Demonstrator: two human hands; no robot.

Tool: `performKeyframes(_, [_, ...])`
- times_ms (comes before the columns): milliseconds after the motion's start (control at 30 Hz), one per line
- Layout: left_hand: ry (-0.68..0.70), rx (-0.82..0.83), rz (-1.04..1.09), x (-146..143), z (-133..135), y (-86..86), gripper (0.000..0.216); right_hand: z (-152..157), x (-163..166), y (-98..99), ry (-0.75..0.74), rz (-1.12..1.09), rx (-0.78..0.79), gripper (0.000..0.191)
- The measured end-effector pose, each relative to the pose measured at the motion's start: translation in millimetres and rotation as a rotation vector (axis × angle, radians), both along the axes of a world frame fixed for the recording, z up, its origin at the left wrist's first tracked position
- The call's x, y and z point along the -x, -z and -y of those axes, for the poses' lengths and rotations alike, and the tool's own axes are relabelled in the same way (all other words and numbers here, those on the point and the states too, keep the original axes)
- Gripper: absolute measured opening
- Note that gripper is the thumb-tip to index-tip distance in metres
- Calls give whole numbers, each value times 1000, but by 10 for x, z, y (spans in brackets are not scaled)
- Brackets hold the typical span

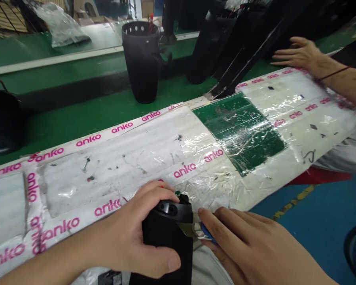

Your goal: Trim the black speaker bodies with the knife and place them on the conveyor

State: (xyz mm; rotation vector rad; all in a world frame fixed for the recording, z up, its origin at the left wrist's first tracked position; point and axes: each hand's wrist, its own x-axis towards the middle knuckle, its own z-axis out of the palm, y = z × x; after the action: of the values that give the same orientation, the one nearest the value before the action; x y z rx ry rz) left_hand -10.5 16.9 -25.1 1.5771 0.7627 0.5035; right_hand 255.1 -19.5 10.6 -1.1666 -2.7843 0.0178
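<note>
My left hand (130, 233) is wrapped round a black plastic housing (167, 233), with the thumb across its side and the fingers over its far top edge. Near the top of the housing are a dark recessed slot and a raised black part. My right hand (243, 241) grips a tool with a flat metal blade and a blue handle, which looks like a utility knife (207, 232). The blade meets the housing's right side just below the rim. Most of the handle is hidden by my fingers.
A table edge strip (136, 158) is covered with pink-printed tape and clear film. Beyond it, a black jug-shaped housing (141, 63) stands on a green surface. Another person's hand (305, 53) is at the upper right. A dark rounded object (6, 118) sits at the left.
</note>
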Motion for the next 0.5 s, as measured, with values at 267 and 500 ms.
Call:
performKeyframes(267, [4, -16, -4, -59, -21, -63, 49, 62, -31, 5, 19, 102, 38, 55])
performKeyframes(500, [52, 138, -125, -63, -51, -184, 40, -118, 64, -160, 19, 151, 185, 38])
